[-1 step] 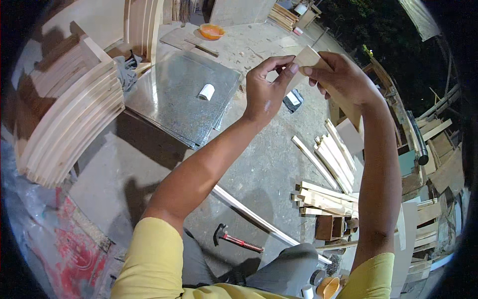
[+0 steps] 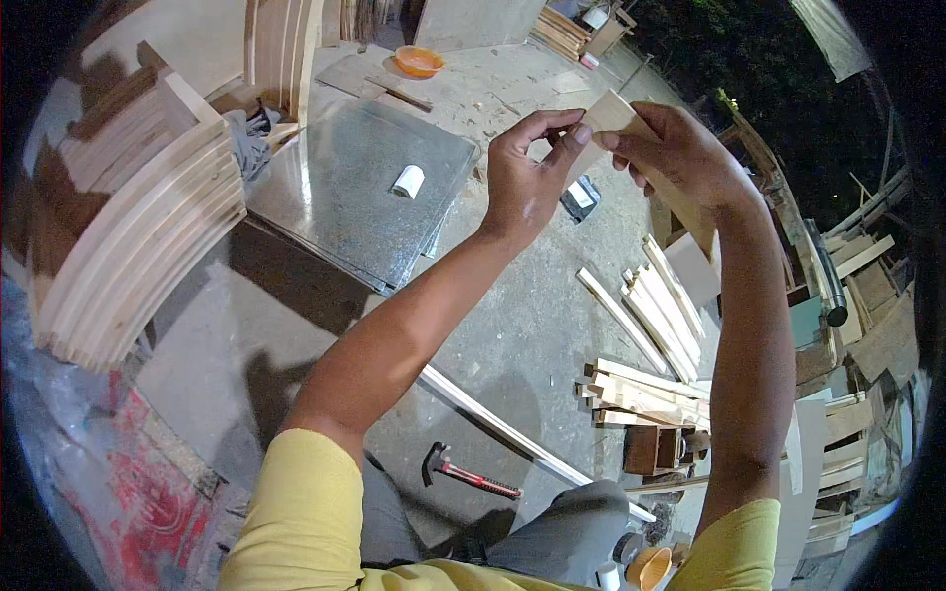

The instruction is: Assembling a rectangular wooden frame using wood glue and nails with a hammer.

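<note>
Both arms reach out ahead, and between my hands is a flat, pale wooden board (image 2: 609,111). Its squared end points up and away, while its length runs down behind my right wrist. My right hand (image 2: 678,153) is closed round the board, thumb pressed on its near face. On the board's left edge, my left hand (image 2: 527,175) pinches with thumb and curled fingers. Whether something small is also in that pinch cannot be made out. Below the hands, a dark case with a white label (image 2: 580,199) lies on the floor.
Curved wooden frames (image 2: 148,256) stand at left beside stacked metal sheets (image 2: 355,187) bearing a small white piece (image 2: 408,181). A hammer (image 2: 468,471) lies near my knees, close to a long pale strip (image 2: 493,426). Wood strips (image 2: 655,315) lie at right; an orange bowl (image 2: 420,62) sits farther off.
</note>
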### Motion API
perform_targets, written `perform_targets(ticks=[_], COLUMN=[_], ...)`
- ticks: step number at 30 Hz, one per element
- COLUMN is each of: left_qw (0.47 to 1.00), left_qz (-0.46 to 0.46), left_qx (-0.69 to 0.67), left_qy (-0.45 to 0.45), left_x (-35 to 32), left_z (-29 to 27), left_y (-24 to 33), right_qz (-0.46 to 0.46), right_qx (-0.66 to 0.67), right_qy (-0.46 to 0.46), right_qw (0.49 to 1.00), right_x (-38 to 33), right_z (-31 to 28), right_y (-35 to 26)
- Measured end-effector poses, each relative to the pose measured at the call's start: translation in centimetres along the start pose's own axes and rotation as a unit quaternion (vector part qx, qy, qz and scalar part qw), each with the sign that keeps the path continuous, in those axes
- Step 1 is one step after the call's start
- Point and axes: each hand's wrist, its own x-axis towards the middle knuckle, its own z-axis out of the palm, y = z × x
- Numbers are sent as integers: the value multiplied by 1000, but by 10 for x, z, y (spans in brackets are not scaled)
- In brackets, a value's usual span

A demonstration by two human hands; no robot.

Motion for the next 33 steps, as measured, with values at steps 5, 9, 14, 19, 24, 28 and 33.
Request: perform_targets(ticks=[5,9,14,19,24,28,33], left_qw=[1000,1000,999,1000,1000,999,999], left_qz=[1,-4,-17,13,5,-25,-18], left_qx=[6,-11,-27,-15,-6,-27,-28], left_qy=[-25,-26,-26,10,-4,6,5], left_x=[5,6,5,5,7,8,8], left_z=[-2,-3,-3,-3,-4,-3,-2], left_y=[-1,-1,-3,-3,2,3,0], right_qz=[0,-1,18,35,50,65,69], right_qx=[25,38,4,5,28,13,-1], right_qy=[-16,-24,-12,-5,1,-30,-24], right_qw=[1000,999,1000,999,998,997,997], right_x=[3,4,5,3,2,2,2], right_z=[0,0,1,2,2,1,2], right_y=[1,2,0,-4,-9,-11,-10])
